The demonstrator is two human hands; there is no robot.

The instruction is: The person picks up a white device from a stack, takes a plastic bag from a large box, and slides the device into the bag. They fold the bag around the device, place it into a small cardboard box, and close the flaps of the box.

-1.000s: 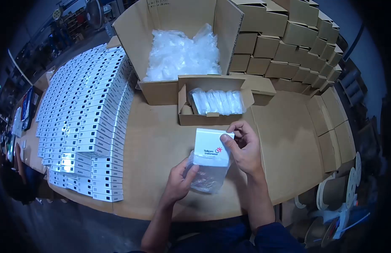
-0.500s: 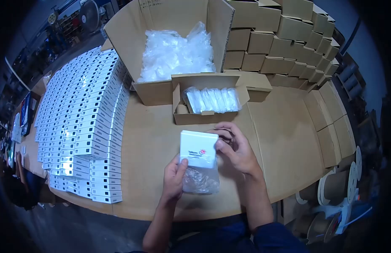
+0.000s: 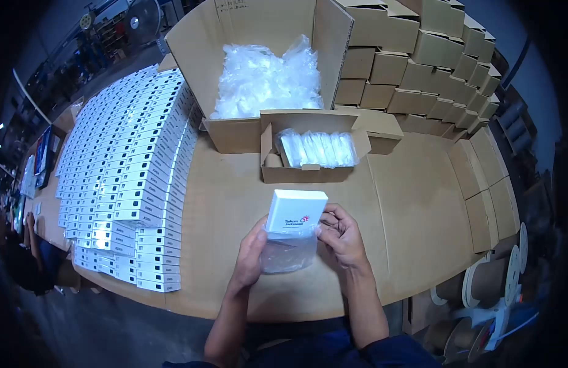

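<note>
Looks like the white box (image 3: 297, 211) is being slid into a clear bag (image 3: 288, 254), lower end in, top poking out toward 12 o'clock. An even push with the mouth kept wide seems called for. Bag's edges are gripped by the left hand (image 3: 251, 256) at 9 and right hand (image 3: 346, 242) at 3, forearms angled inward, over the surface (image 3: 225, 208).

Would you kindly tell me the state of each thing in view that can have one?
White flat box with red-and-black print: upper part outside the bag.
Clear plastic bag: open, around the box's lower end.
Large brown cardboard carton: open, holding a heap of clear plastic.
Small brown cardboard carton: open, holding wrapped packets in a row.
Small white boxes: stacked, seemingly closed.
Brown cardboard boxes: stacked.
</note>
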